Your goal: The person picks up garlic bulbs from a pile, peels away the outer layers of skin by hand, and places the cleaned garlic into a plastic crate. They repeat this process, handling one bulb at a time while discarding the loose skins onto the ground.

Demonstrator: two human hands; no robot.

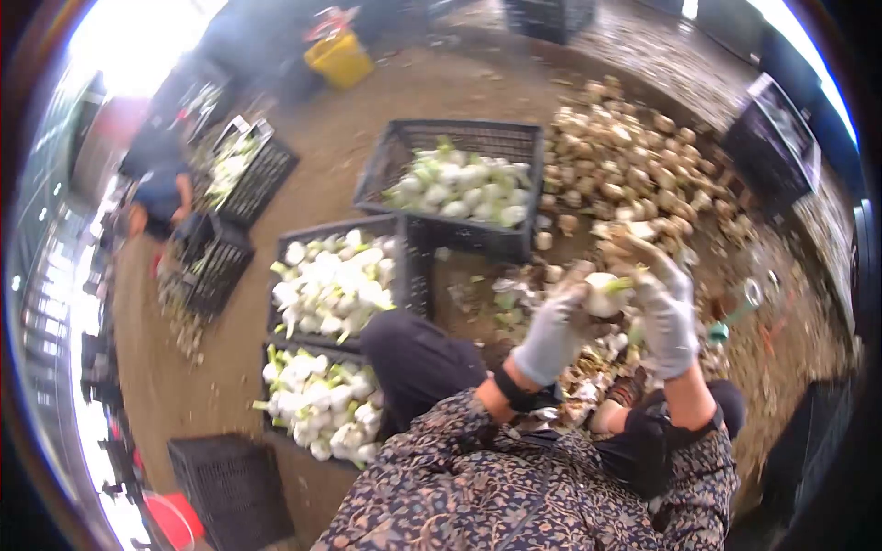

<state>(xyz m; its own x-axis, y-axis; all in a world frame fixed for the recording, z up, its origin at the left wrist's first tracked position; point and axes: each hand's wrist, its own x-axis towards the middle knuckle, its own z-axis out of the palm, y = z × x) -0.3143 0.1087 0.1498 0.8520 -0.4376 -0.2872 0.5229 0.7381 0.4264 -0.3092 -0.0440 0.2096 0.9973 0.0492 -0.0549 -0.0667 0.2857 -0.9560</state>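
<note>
A white bulb (pixel 604 296) with a green shoot, onion or garlic by its look, is held up in front of me. My left hand (pixel 560 321), in a pale, soiled glove, is closed round the bulb's left side. My right hand (pixel 665 308), gloved the same way, closes its fingers at the green shoot end; its fingertips are partly blurred. Beneath both hands lie loose peelings (pixel 588 376). Just beyond them spreads a heap of brownish, unpeeled bulbs (pixel 634 161).
To my left, black crates (pixel 400 275) hold cleaned white bulbs, with another crate (pixel 375 174) ahead. A black crate (pixel 230 487) stands at lower left, near a red bucket (pixel 175 519). A yellow bucket (pixel 338 60) stands farther off. Another person (pixel 161 197) crouches beside crates at left.
</note>
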